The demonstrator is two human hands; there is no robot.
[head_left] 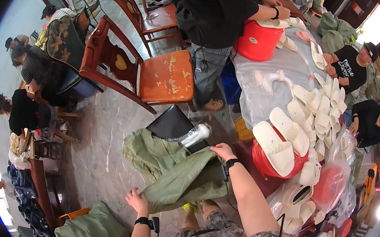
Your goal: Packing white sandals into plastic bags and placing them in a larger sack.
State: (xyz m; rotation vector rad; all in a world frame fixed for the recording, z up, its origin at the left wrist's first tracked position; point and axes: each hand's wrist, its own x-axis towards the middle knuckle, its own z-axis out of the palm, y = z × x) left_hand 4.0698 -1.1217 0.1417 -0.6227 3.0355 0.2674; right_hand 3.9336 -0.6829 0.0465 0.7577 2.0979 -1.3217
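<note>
A green woven sack point(181, 176) lies spread and crumpled in front of my legs. My right hand point(222, 152) grips its upper right edge, with the fingers closed on the cloth. Beside the sack's lower left edge is my left hand point(137, 201), its fingers apart; whether it touches the cloth I cannot tell. Just beyond the sack is a flat black padded thing point(171, 122), partly covered by it. A bundle in clear plastic point(196, 135) rests against the black thing, its contents hard to make out.
A wooden chair point(166, 76) stands ahead. To the right, white slippers point(273, 149) are piled on a plastic-covered table point(260, 96) near a red bucket point(257, 42). Another full green sack point(93, 229) sits at lower left. A person point(211, 15) stands ahead; several others sit around.
</note>
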